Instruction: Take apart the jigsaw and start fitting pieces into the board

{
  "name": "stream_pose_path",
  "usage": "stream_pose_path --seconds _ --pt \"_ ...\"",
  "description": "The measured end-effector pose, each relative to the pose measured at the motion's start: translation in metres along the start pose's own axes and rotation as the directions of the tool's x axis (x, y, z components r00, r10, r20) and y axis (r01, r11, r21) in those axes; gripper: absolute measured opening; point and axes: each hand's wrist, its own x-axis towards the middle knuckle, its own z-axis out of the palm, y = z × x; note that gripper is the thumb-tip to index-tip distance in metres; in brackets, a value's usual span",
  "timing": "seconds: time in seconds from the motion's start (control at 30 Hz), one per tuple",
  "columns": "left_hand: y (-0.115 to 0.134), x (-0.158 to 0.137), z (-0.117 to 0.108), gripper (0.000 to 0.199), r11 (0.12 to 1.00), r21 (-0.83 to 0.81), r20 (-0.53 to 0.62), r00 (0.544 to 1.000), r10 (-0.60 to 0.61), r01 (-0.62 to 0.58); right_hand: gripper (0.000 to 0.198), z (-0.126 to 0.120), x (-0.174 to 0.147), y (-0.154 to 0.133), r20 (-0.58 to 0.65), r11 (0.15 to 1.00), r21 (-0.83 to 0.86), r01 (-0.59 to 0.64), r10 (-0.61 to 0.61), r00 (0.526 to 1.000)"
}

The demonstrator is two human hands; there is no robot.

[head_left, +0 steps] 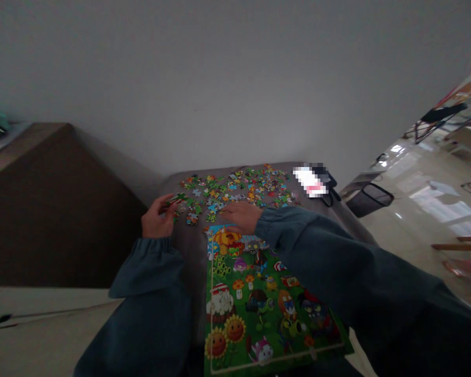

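Observation:
Between the thumb and fingers of my left hand (159, 215) is a green jigsaw piece (179, 197), raised at the left side of the loose pieces. My right hand (241, 217) lies palm down at the near edge of the spread jigsaw pieces (215, 196), its fingers stretched to the left. Whether anything is under those fingers is hidden. Below it a green cartoon puzzle picture (243, 303) with sunflowers and other figures extends toward me. My right sleeve covers part of its right side.
Pieces lie scattered over a grey cloth-covered surface (196, 256) against a pale wall (235, 84). A phone with a bright, blurred screen (310, 180) rests at the back right. On the left stands a dark brown box-like piece of furniture (63, 209). Shiny floor (412, 225) shows at right.

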Motion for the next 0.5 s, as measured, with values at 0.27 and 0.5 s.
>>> stream_pose_path --seconds 0.27,0.5 --pt "0.009 -0.001 0.000 0.043 1.000 -0.022 -0.070 0.998 -0.004 0.002 0.059 0.052 0.072 -0.062 -0.094 0.998 -0.049 -0.037 0.032 0.995" --pt "0.004 0.000 0.000 0.042 0.999 -0.038 -0.043 0.999 0.014 -0.015 0.051 0.050 0.065 -0.036 -0.087 0.991 -0.086 -0.100 0.093 0.992"
